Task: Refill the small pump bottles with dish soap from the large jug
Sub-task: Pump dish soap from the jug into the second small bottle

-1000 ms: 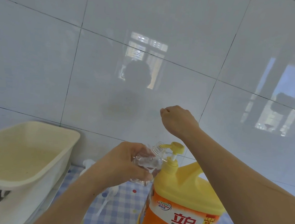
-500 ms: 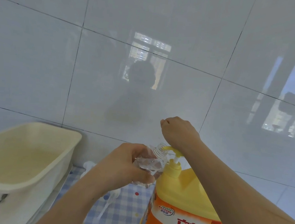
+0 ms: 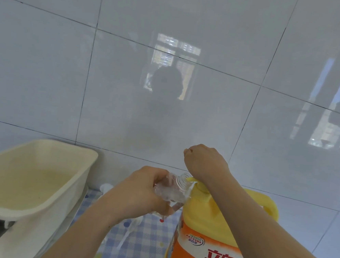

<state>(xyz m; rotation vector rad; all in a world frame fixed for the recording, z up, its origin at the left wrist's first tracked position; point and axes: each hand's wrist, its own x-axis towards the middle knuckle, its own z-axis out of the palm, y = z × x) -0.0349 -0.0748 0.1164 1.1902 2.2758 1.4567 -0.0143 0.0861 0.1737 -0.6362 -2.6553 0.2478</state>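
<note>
Yellow jug (image 3: pixel 214 225) at five o'clock now has its pump pressed fully down under the right hand (image 3: pixel 205 162), fingers curled together, feeding the clear bottle (image 3: pixel 172 190), left hand (image 3: pixel 138 194) fingers clamped around it, probably mid-fill.

Two hands: left hand (image 3: pixel 138 196), right hand (image 3: pixel 204 162). One clear small bottle (image 3: pixel 173 191). One yellow-and-orange dish soap jug (image 3: pixel 213 239). One cream plastic basin (image 3: pixel 33 176). One loose white pump head (image 3: pixel 106 188).

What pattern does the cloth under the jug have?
Blue-and-white checks with coloured dots, on the tablecloth in the head view.
</note>
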